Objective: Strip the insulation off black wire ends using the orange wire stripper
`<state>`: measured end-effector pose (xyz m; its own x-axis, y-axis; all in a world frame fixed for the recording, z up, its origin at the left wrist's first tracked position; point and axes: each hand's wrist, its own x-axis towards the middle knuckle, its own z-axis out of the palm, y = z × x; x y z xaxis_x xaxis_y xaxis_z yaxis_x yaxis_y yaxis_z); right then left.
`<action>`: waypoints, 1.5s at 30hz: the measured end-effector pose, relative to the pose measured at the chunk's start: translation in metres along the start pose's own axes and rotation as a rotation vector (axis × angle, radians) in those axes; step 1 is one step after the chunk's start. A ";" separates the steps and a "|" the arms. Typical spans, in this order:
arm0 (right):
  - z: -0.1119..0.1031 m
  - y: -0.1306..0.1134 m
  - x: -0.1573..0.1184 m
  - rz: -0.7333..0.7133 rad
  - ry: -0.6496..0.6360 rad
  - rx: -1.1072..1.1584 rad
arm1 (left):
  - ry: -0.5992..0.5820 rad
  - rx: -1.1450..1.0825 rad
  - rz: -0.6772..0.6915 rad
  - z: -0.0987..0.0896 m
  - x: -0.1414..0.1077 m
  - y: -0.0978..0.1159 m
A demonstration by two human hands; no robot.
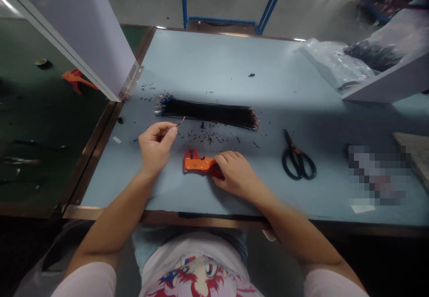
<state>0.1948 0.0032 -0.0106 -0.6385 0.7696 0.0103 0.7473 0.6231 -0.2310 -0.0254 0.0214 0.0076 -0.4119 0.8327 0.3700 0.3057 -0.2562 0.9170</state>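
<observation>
Plastic bag [335, 62] of black wires [373, 55] sits in white bin [385, 82] at the far right corner of the bench [214, 60]. Left hand [156, 147] pinches one short wire [181, 121] beside the black wire bundle [206, 111]; right hand [236, 174] curls over an orange wire stripper [197, 162] near the front edge.

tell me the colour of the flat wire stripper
Bright orange; the flat wire stripper shows best in the head view.

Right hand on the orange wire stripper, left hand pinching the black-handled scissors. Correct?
No: the head view shows the left hand pinching a single thin wire, not the scissors. The black-handled scissors lie untouched further right. Right hand on the orange wire stripper stands.
</observation>
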 end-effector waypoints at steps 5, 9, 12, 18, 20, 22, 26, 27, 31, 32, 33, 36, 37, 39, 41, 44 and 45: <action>-0.006 0.012 0.001 0.105 0.219 0.215 | 0.041 -0.149 -0.083 -0.002 0.005 -0.008; -0.011 0.024 0.000 0.296 0.335 0.850 | 0.077 -0.286 -0.177 -0.002 0.007 -0.008; -0.012 0.029 0.000 0.331 0.208 1.444 | 0.042 -0.355 -0.244 -0.001 0.008 -0.006; -0.007 0.023 0.003 0.228 0.049 1.696 | -0.046 -0.350 -0.274 0.003 0.002 -0.010; -0.006 0.021 0.004 0.215 -0.032 1.710 | -0.062 -0.328 -0.246 0.004 -0.001 -0.011; -0.005 0.019 0.003 0.180 -0.121 1.732 | -0.088 -0.303 -0.202 0.006 -0.004 -0.010; -0.006 0.013 -0.001 0.115 -0.286 1.791 | -0.190 -0.281 -0.135 0.007 -0.009 -0.003; -0.006 0.010 -0.002 0.111 -0.302 1.816 | -0.214 -0.285 -0.122 0.008 -0.011 -0.001; -0.006 0.003 -0.007 0.081 -0.262 1.958 | -0.309 -0.283 -0.092 0.009 -0.016 0.004; -0.005 0.001 -0.007 0.066 -0.258 1.990 | -0.329 -0.279 -0.092 0.010 -0.017 0.004; -0.005 0.001 -0.008 0.052 -0.268 2.015 | -0.342 -0.279 -0.094 0.011 -0.018 0.003; -0.002 0.000 -0.009 0.032 -0.352 2.059 | -0.372 -0.290 -0.125 0.015 -0.024 0.002; -0.002 -0.001 -0.009 0.030 -0.384 2.070 | -0.391 -0.296 -0.140 0.016 -0.025 0.002; 0.001 -0.002 -0.009 0.031 -0.430 2.088 | -0.449 -0.309 -0.163 0.019 -0.029 0.002; 0.003 -0.002 -0.009 0.043 -0.445 2.102 | -0.496 -0.330 -0.176 0.021 -0.032 0.002; 0.004 -0.003 -0.008 0.024 -0.459 2.130 | -0.521 -0.366 -0.195 0.023 -0.035 0.004; 0.005 -0.003 -0.008 0.010 -0.468 2.135 | -0.529 -0.375 -0.203 0.024 -0.036 0.004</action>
<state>0.1969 -0.0057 -0.0144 -0.8695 0.4853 -0.0922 -0.3109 -0.6826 -0.6614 0.0109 0.0020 -0.0054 0.0749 0.9858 0.1500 -0.0906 -0.1431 0.9856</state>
